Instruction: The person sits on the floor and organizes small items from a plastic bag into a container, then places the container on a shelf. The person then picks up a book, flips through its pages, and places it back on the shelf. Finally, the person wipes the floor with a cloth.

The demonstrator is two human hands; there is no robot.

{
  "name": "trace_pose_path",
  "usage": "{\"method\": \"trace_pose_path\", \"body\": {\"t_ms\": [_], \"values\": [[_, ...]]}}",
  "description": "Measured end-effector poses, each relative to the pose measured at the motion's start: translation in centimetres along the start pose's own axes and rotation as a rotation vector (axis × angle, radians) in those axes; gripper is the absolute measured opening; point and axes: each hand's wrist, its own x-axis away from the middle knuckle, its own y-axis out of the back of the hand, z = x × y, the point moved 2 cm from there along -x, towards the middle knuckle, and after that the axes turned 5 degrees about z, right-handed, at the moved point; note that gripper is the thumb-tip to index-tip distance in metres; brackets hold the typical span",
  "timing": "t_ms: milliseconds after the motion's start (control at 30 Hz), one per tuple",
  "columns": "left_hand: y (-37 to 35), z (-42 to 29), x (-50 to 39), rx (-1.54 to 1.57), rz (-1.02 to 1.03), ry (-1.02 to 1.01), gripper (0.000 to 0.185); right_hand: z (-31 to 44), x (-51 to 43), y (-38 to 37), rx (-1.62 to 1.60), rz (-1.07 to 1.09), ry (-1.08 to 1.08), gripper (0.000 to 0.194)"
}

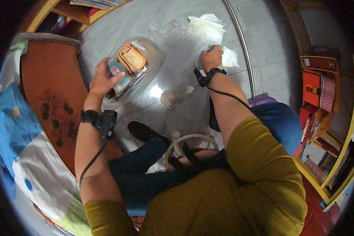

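Note:
My left hand [103,78] grips a small clear plastic box [118,76] with a green and pink label, at the near left side of a larger clear plastic container [149,48] on the tiled floor. Slices of bread, or something shaped like them [132,58], lie in the container beside the small box. My right hand [211,57] is curled over the floor, with a small dark thing partly hidden at its fingers. Crumpled white paper or cloth [208,29] lies beyond it, and another white piece [229,57] is just to its right.
A metal pole [242,38] runs along the right of the floor. A crumpled pale scrap [168,98] lies nearer my shoe [144,131]. Left is a reddish-brown panel [54,67] with patterned fabric [47,159]; right, a yellow-edged shelf [339,165] holds boxes.

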Motion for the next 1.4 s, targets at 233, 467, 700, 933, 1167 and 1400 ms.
{"method": "trace_pose_path", "body": {"t_ms": [233,467,700,933,1167,1400], "values": [[-0.5,-0.3,-1.9,0.066,0.078,0.253,0.087,-0.4,-2.0,-2.0,-0.008,0.09,0.07,0.025],[-0.5,0.0,-1.7,-0.028,0.027,0.304,0.093,3.8,-1.3,-1.8,-0.5,0.427,0.251,0.013],[0.4,1.3,-1.7,0.032,0.138,0.096,0.097,14.6,4.6,10.3,-0.539,1.271,0.617,0.015],[0.7,2.3,-1.1,-0.005,0.213,0.071,0.11,18.2,17.7,12.1,-0.223,0.96,0.987,0.014],[0.2,2.9,-1.5,0.031,0.233,0.104,0.112,16.2,22.4,8.3,-0.19,0.357,1.255,0.017],[0.0,2.8,-1.4,-0.005,0.16,0.11,0.11,13.7,18.9,10.4,-0.331,0.937,0.92,0.015]]}}
